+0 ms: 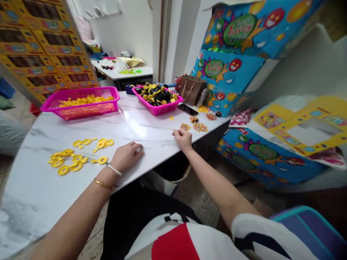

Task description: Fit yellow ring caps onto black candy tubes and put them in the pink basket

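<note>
My left hand [127, 156] rests on the marble-patterned table with its fingers curled; whether anything is inside cannot be made out. Left of it lie several yellow ring-shaped pieces with short stems [77, 157]. My right hand [183, 139] is at the table's near edge, its fingers pinched together, and what they hold, if anything, is too small to name. Just beyond it are small printed orange packets [200, 127]. A pink basket [77, 115] at the back left holds yellow pieces. Another pink basket [159, 109] holds black and yellow round pieces.
A phone [188, 109], a brown paper bag [191, 88] and a clear container stand behind the packets. Blue printed boxes [230, 72] are stacked at the right. Yellow boxes [40, 43] rise at the left. An open bin [170, 175] is below the table edge.
</note>
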Demonstrator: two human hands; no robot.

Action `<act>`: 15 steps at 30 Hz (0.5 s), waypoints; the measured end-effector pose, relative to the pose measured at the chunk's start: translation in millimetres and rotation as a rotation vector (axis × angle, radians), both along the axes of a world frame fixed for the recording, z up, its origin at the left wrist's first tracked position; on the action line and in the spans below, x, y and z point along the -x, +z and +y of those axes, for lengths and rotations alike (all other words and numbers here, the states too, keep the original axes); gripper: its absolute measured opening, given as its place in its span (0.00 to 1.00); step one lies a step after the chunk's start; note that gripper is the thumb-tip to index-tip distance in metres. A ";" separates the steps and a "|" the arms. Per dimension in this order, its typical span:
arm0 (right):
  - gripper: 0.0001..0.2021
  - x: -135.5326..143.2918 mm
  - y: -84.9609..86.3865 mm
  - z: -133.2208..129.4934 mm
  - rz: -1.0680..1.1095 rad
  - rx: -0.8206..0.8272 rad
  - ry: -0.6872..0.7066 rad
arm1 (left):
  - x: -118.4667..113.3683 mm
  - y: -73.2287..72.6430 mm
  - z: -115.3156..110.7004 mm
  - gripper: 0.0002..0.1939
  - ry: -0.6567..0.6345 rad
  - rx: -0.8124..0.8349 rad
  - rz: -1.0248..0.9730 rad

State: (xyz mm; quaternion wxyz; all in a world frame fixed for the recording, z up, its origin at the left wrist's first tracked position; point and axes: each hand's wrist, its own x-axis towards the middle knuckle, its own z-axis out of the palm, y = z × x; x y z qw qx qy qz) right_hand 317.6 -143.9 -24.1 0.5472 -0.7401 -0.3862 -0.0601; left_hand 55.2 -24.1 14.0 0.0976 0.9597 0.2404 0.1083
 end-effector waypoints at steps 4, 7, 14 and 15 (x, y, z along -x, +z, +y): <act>0.17 -0.2 -1.3 -11.7 0.070 -0.098 0.058 | -8.1 -1.4 -18.5 0.18 0.081 -0.054 -0.016; 0.16 3.1 2.7 -27.7 0.135 -0.171 0.134 | -14.4 -3.7 -68.6 0.14 0.005 -0.020 -0.163; 0.09 -1.6 1.9 -28.9 0.154 -0.289 0.363 | -62.6 -88.4 -134.9 0.24 -0.179 0.037 0.072; 0.09 -1.1 2.7 -26.7 0.135 -0.299 0.376 | -63.0 -101.1 -132.2 0.24 -0.139 0.040 0.090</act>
